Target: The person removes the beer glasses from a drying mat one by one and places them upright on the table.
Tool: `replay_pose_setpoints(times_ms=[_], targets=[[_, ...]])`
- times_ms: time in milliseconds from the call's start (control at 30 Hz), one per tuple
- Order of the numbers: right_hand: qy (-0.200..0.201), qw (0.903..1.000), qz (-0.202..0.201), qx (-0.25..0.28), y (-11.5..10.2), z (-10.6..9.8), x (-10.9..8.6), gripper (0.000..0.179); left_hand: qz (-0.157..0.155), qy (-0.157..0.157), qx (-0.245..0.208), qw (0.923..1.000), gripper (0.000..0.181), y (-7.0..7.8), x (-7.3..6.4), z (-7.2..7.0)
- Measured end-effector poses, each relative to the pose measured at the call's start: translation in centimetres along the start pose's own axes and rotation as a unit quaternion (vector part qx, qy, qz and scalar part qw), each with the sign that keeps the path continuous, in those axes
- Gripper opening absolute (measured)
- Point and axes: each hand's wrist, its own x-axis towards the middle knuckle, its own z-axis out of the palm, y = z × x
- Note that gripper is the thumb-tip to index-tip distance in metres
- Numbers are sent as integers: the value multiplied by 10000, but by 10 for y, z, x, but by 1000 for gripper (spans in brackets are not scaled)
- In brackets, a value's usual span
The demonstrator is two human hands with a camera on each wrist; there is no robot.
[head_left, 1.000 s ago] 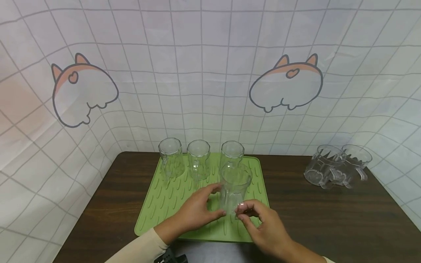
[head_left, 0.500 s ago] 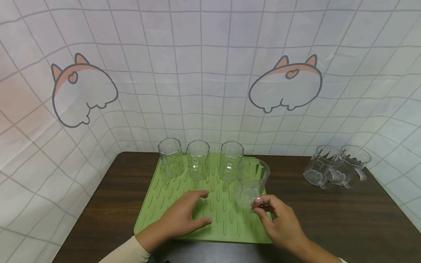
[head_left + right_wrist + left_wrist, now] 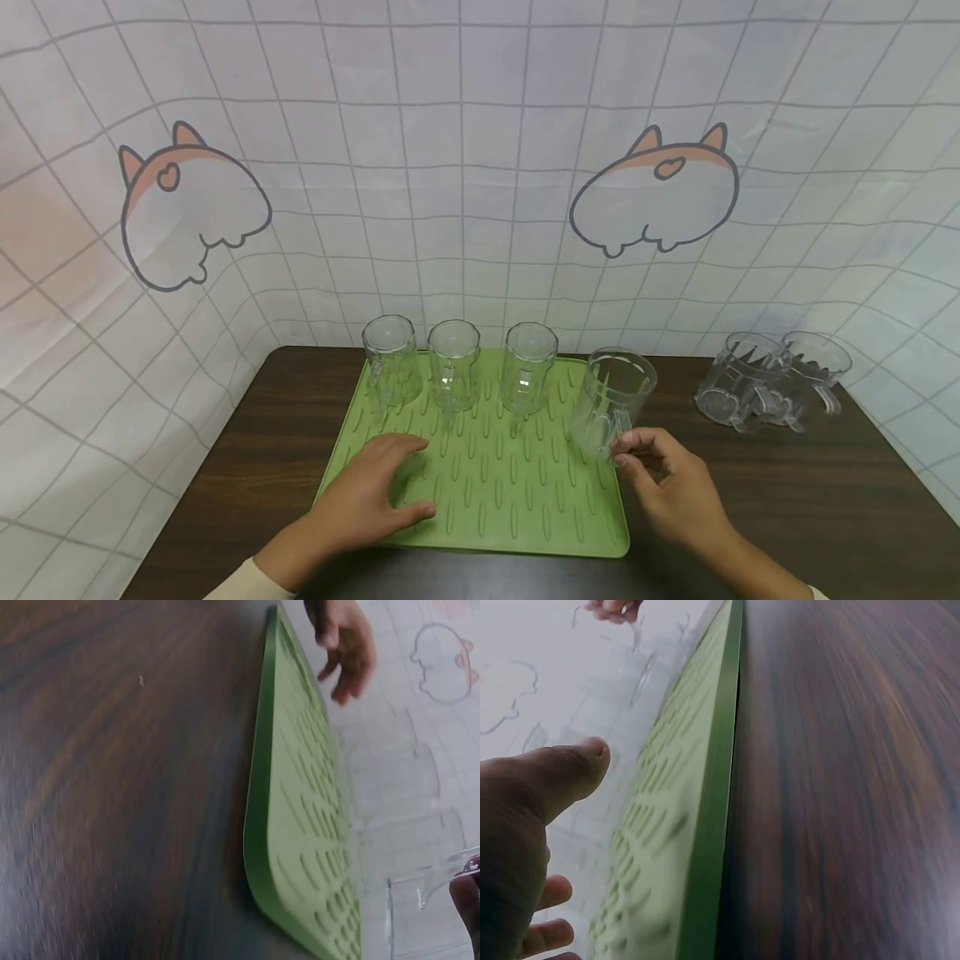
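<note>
My right hand [image 3: 671,483] pinches the handle of a clear glass mug [image 3: 615,396], which is upright over the right edge of the green drying mat [image 3: 517,500]. Whether the mug's base touches the mat I cannot tell. Over the mat's left part, my left hand [image 3: 367,492] holds nothing, thumb and fingers spread apart. Three more clear mugs stand in a row along the mat's back: a left one [image 3: 393,367], a middle one [image 3: 454,367] and a right one [image 3: 528,367]. In the right wrist view only a bit of the gripping fingers [image 3: 466,892] shows.
Two more clear mugs [image 3: 738,379] stand close together at the back right of the dark wooden table [image 3: 795,500]. Behind the table hangs a white gridded curtain [image 3: 495,183] with cartoon prints. The mat has a raised rim [image 3: 718,787].
My right hand has carried the mug by its handle to the right and slightly back. The left hand has come away from the mug and moved left. The other mugs stayed put.
</note>
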Motion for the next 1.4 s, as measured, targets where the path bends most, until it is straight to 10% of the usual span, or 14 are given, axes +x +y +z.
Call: replay_pose_setpoints(times_ms=[400,867,1400], targets=[[-220,9965,729,-356,25,-20,6,24,-521,201,305,9980,99,-32,-26,-14],[-153,9937,920,-620,55,-33,11,21,-1275,-180,236,9914,117,-50,-47,-22],[87,9925,840,-886,80,-45,13,21,-1466,-289,280,9884,131,-59,-60,-24]])
